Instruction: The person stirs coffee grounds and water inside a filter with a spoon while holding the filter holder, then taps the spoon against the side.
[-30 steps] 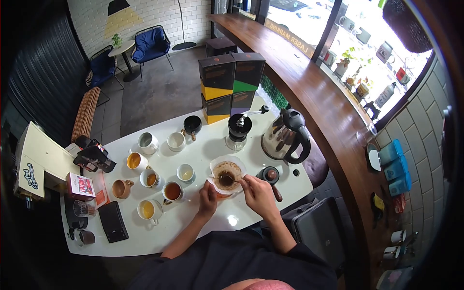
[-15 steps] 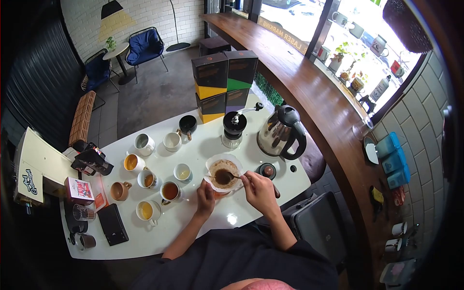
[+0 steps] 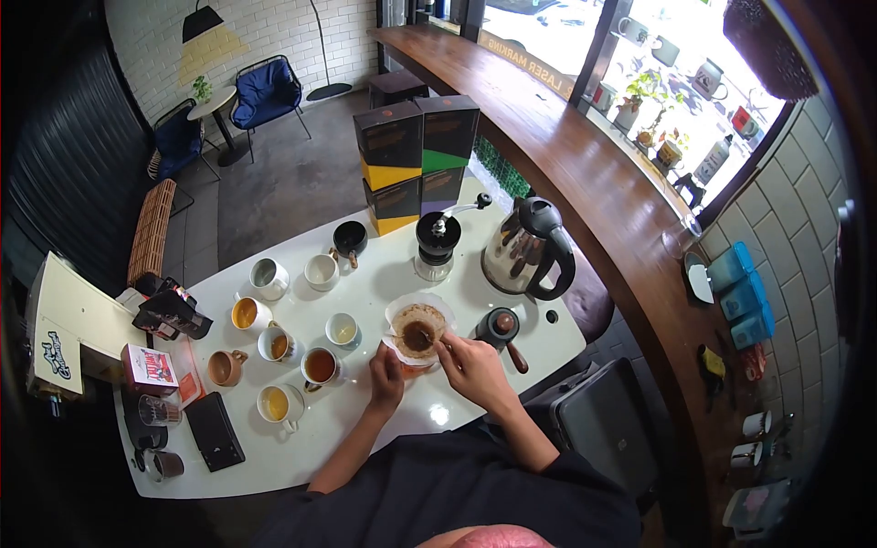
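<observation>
A white paper coffee filter point(image 3: 440, 310) sits in a dripper near the table's front edge, with wet brown coffee grounds point(image 3: 419, 336) inside. My right hand point(image 3: 473, 367) pinches a thin spoon point(image 3: 427, 342), its tip down in the coffee. At the near left side of the dripper, my left hand point(image 3: 386, 373) has its fingers closed on the rim. Something reddish shows under the dripper, mostly hidden by my hands. Right of the filter stands a dark round tool with a wooden handle point(image 3: 517, 358). A hand coffee grinder point(image 3: 438, 239) stands behind the filter.
Several cups of tea-coloured or yellowish liquid, including a white mug point(image 3: 279, 403), stand to the left. A steel kettle point(image 3: 525, 247) is at the back right, near stacked black boxes point(image 3: 388, 135). A black scale-like slab point(image 3: 216, 429) lies front left.
My right hand has moved a little left and down, bringing the spoon closer over the filter's middle. My left hand stays at the dripper. The whole view has shifted slightly.
</observation>
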Available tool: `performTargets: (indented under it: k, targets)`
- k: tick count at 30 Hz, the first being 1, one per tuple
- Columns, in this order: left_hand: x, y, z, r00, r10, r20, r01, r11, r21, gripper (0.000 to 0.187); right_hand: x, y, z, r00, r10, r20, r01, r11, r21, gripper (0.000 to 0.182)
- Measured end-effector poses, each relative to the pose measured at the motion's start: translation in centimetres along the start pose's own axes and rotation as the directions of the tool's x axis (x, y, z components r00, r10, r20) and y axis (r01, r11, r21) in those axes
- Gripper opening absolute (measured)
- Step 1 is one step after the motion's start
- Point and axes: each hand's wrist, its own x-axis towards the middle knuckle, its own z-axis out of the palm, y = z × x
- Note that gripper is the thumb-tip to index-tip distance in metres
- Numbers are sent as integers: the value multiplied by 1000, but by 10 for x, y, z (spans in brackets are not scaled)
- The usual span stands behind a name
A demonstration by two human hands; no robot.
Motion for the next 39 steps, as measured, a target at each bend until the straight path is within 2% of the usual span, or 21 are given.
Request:
performTargets:
  k: [5, 8, 10, 11, 14, 18, 20, 23, 27, 30, 33, 35, 39]
  targets:
    - [-1, -3, -1, 1000, 5, 10, -5, 999, 46, 32, -3, 4, -1, 1000, 8, -31, -6, 999, 50, 15]
    - [-2, -6, -1, 1000, 26, -4, -25, 998, 64, 32, -4, 4, -9, 996, 79, 27, -80, 997, 9, 15]
    - [-3, -6, -1, 1000, 20, -5, -20, 998, 66, 32, -4, 1, -13, 998, 69, -13, -69, 997, 31, 14]
    - [-3, -6, -1, 1000, 15, -7, -15, 998, 66, 31, -4, 1, -11, 993, -2, -120, 12, 997, 81, 15]
    - [-1, -4, 0, 999, 38, 3, -38, 999, 9, 32, -5, 3, -11, 985, -31, -169, 42, 997, 62, 15]
    - [-1, -4, -3, 1000, 25, 8, -25, 999, 44, 33, -6, 3, -10, 985, -48, -164, 47, 999, -9, 13]
    - [-1, 0, -4, 997, -53, 50, 50, 997, 50, 34, -7, 3, -6, 989, -30, -144, 22, 998, -59, 12]
    - [2, 9, -3, 999, -13, 50, 11, 999, 40, 34, -10, 1, -1, 994, -20, -107, 10, 996, -90, 11]
    - [2, 6, -5, 996, -44, 77, 42, 999, 34, 35, -13, 4, 9, 994, -50, -98, 42, 995, -87, 10]
    - [2, 8, -4, 999, -6, 47, 5, 999, 32, 34, -14, 6, 11, 999, 30, -17, -32, 990, -134, 16]
    - [0, 10, -5, 998, -20, 61, 15, 997, 79, 34, -13, 5, 9, 996, 77, -41, -80, 993, -87, 16]
    - [2, 16, -5, 997, -24, 67, 21, 998, 59, 34, -10, -2, 4, 992, 75, -100, -72, 997, 34, 16]
    - [0, 9, -5, 998, -12, 65, 7, 998, 69, 34, -7, -5, -1, 987, 57, -150, -51, 998, 41, 15]
